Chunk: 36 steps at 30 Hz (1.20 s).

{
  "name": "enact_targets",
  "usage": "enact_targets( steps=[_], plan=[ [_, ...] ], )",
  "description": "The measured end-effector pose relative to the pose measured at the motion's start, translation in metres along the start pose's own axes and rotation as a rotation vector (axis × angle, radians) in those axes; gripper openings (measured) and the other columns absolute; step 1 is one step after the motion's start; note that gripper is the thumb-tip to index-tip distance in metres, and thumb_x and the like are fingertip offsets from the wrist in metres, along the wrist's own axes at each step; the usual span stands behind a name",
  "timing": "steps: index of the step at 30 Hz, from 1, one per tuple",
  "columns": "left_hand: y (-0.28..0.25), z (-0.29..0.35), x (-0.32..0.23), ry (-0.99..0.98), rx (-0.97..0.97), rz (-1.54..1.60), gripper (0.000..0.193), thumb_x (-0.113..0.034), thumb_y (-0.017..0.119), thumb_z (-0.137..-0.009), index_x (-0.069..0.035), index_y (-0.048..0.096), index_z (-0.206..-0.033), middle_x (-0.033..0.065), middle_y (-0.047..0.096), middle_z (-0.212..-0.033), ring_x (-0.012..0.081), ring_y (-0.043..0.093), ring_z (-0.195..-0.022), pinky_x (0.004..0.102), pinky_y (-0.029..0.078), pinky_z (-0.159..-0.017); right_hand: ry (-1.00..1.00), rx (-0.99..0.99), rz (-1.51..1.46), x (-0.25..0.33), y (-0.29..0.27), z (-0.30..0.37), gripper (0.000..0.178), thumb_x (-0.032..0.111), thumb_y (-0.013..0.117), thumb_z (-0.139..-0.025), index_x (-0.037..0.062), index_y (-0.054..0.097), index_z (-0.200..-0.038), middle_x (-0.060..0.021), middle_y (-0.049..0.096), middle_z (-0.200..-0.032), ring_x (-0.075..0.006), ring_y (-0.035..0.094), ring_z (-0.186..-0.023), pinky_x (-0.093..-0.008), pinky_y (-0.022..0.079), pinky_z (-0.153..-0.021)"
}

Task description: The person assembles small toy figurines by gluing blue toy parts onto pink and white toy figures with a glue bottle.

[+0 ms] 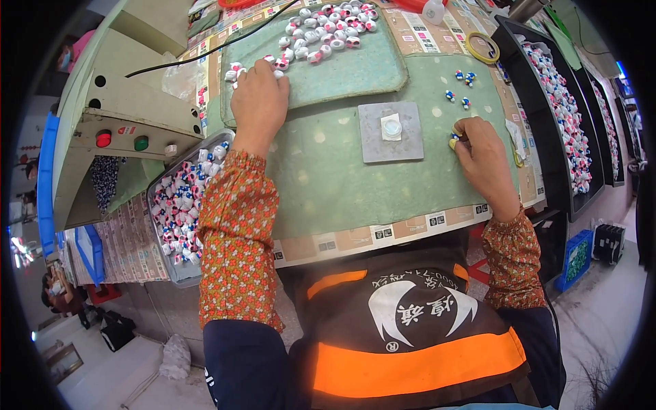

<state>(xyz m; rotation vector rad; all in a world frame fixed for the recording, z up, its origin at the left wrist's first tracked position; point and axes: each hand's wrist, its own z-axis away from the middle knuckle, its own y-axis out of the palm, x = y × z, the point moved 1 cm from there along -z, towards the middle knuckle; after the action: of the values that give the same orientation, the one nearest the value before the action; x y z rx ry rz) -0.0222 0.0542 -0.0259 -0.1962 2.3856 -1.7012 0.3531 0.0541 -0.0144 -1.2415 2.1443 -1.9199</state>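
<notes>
**Reaching over a tray at left, pinching near small figures at right**

Reaches with the left hand (260, 102) to the left part of a green tray (369, 75), curling the fingers down by a few white-and-pink pieces (234, 71); cannot tell whether gripping any. Holds the right hand (459, 138) over the green mat (328, 198), with thumb and forefinger nearly closed on a small blue piece (454, 136). Wears floral sleeve covers (236, 239) on both forearms.

Just beyond the right hand, has small blue-and-white figures (469, 80) lying loose on the mat. Between the hands, has a grey square plate (369, 147) bearing a round disc (391, 128). Has more white-and-pink pieces heaped at the tray's far side.

At left, has a grey bin (186, 280) of white, pink and blue pieces beside a beige machine (137, 116) with a red button (103, 139) and a green button (141, 143). At right, past a yellow roll (473, 51), has a dark crate (533, 96) packed with similar pieces.
</notes>
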Motion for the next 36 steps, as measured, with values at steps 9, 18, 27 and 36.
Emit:
enact_targets(
  steps=[9,18,27,36],
  plan=[
    [-0.054,0.06,-0.029,-0.227,0.258,1.374,0.022,-0.021,0.058,-0.101,-0.007,0.059,-0.118,-0.006,0.053,-0.092,0.003,0.044,-0.078,0.0201,0.039,-0.066,-0.045,0.001,-0.03,0.004,0.0,-0.004,0.025,-0.006,0.065,-0.079,-0.0013,0.058,-0.102,-0.0162,0.058,-0.092,-0.0321,0.061,-0.084,-0.0392,0.049,-0.076],
    [-0.079,0.133,-0.045,-0.34,0.342,1.373,0.031,-0.022,0.048,-0.106,-0.002,0.055,-0.129,0.0098,0.062,-0.114,0.0147,0.059,-0.097,0.0249,0.047,-0.074,-0.032,-0.116,0.085,0.002,0.021,0.005,0.022,0.0,0.06,-0.075,0.0007,0.057,-0.097,-0.0153,0.056,-0.097,-0.0346,0.056,-0.096,-0.0414,0.05,-0.08],
    [-0.071,0.148,-0.045,-0.419,0.364,1.471,0.027,-0.02,0.048,-0.106,-0.005,0.053,-0.128,0.0046,0.058,-0.1,0.0102,0.052,-0.085,0.0243,0.044,-0.071,0.082,-0.205,0.054,0.007,0.035,0.011,0.02,0.001,0.06,-0.079,0.0015,0.058,-0.098,-0.0129,0.056,-0.094,-0.03,0.057,-0.092,-0.0401,0.051,-0.076],
    [-0.062,0.15,-0.058,-0.408,0.403,1.579,0.031,-0.024,0.048,-0.107,-0.003,0.052,-0.129,0.0018,0.054,-0.093,0.0082,0.049,-0.082,0.0239,0.04,-0.068,0.099,-0.243,0.041,0.003,0.039,0.004,0.017,0.005,0.058,-0.081,0.0001,0.057,-0.098,-0.0146,0.06,-0.089,-0.031,0.06,-0.087,-0.042,0.052,-0.075]
  ],
)
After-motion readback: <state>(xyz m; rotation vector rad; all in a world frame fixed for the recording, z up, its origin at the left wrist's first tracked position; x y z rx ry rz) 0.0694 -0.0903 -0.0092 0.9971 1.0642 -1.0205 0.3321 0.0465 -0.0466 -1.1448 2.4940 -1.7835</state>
